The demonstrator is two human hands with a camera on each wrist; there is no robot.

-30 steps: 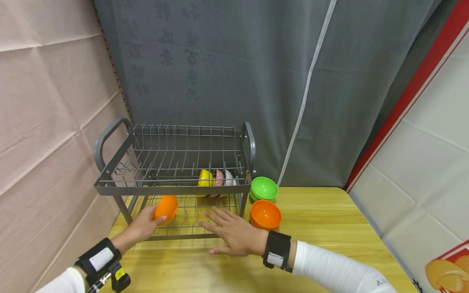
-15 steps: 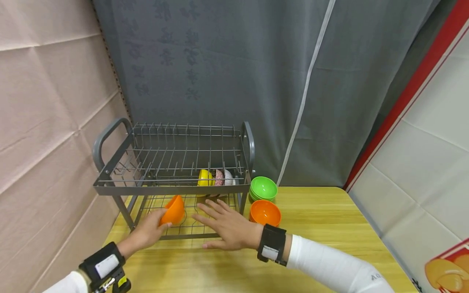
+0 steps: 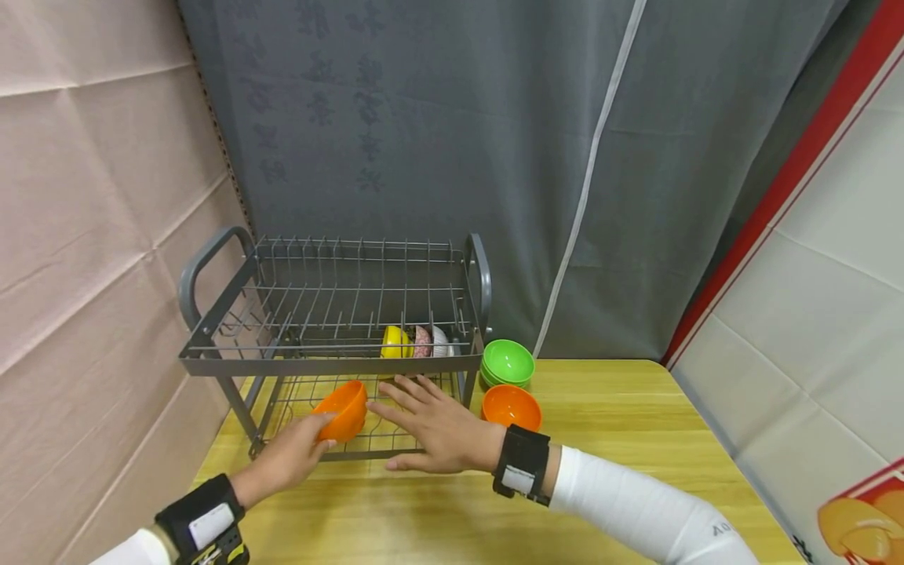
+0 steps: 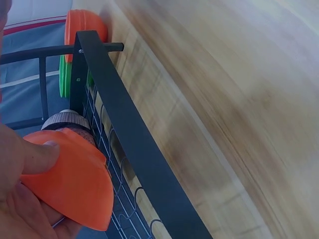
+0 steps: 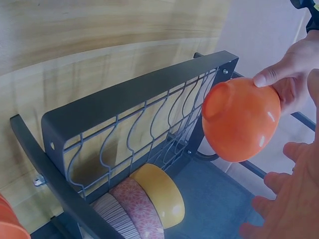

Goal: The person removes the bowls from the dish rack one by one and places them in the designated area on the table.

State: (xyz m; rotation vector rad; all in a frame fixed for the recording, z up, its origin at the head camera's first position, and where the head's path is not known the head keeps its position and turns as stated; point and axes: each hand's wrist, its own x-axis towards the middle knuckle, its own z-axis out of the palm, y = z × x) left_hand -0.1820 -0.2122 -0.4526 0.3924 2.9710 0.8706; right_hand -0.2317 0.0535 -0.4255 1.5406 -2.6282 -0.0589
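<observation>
Bowl (image 3: pixel 342 410): orange, glossy, tilted | left grip (image 3: pixel 286 461) clasps it | right grip (image 3: pixel 438 428) spread flat

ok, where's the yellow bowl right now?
Head view: the yellow bowl stands on edge in the rack's lower tier, back right, beside a pink patterned bowl.

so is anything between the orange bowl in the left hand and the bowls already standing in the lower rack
Nothing visible blocks it. The left hand holds the orange bowl over the dish rack's lower wire tier, and the slots toward the yellow bowl are free. The right hand hovers open beside it.
</observation>
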